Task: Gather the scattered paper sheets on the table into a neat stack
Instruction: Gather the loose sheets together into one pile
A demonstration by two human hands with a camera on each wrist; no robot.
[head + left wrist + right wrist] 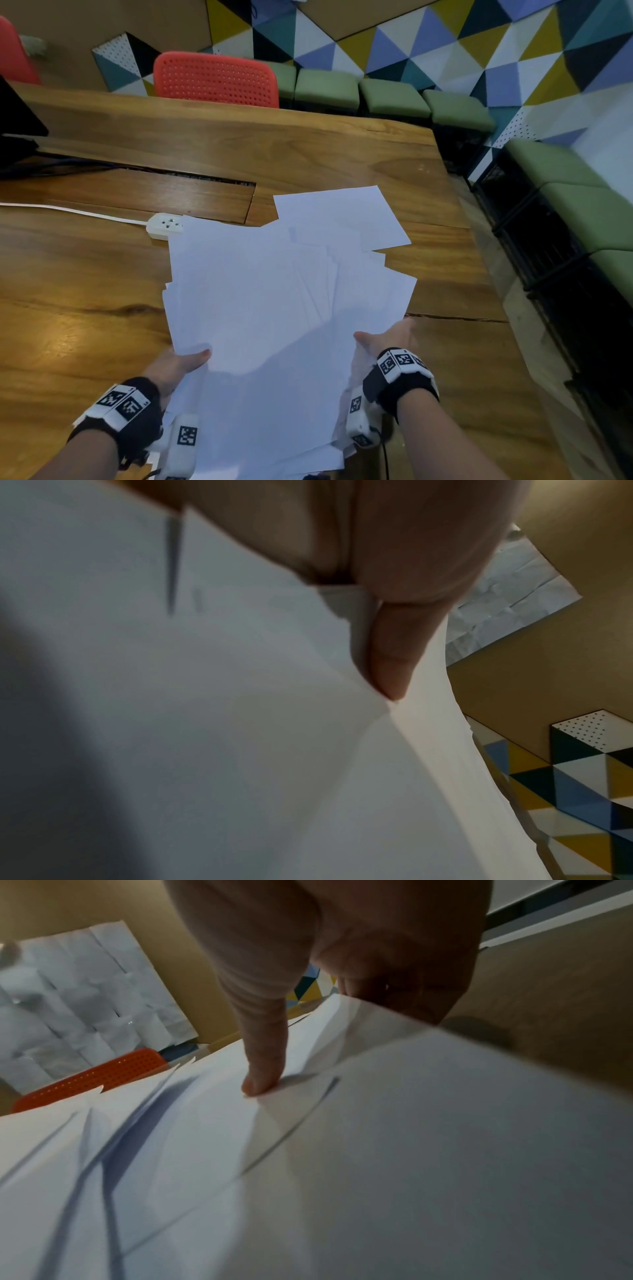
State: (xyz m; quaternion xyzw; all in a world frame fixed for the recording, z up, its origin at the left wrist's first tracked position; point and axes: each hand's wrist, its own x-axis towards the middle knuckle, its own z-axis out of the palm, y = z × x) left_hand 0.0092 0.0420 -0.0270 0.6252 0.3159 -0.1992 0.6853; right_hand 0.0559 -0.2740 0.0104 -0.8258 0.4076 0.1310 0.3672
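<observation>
Both hands, left hand (178,365) and right hand (387,337), pinch the loose fan of white paper sheets (274,308); best tap its edges square on the brown wooden desk (85,291).

Head cam sits up high, tilted forward and down over the wooden surface (102,274), so you get both forearms, the fanned paper sheets (274,291), a red chair (215,80) and the patterned wall behind. Left wrist cam is jammed right up against the sheets (205,723), looking along the thumb (394,653) and up toward that same wall. Right wrist cam is just as close, facing along its thumb (263,1056) across the sheets (445,1150); it catches the chair (92,1080) too.
</observation>
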